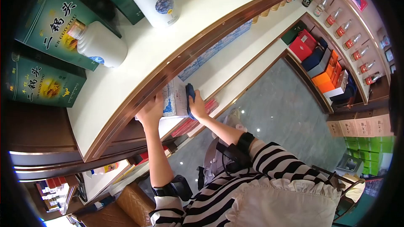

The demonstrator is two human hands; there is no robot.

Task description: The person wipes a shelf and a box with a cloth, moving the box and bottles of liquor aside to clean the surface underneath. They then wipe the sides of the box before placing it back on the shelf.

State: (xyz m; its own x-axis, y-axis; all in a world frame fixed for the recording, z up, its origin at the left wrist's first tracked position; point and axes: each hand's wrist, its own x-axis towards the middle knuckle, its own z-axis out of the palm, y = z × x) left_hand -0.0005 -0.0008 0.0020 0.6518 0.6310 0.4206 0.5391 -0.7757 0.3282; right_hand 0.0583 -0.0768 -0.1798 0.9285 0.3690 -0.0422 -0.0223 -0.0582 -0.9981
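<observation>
On the shelf below the curved upper one, a white box with blue print (169, 96) stands between my two hands. My left hand (150, 110) is closed round its left side, fingertips partly hidden by the box and the upper shelf's edge. A folded dark blue cloth (190, 96) is gripped in my right hand (197, 106), which presses it against the box's right face.
Above, the curved shelf (147, 54) bears white bottles (101, 44) and green boxes (46, 80); its wooden rim overhangs my hands. Blue-patterned boxes (223, 44) line the lower shelf. Several glass bottles (343, 27) stand far right. Cartons (362, 122) are stacked on the floor.
</observation>
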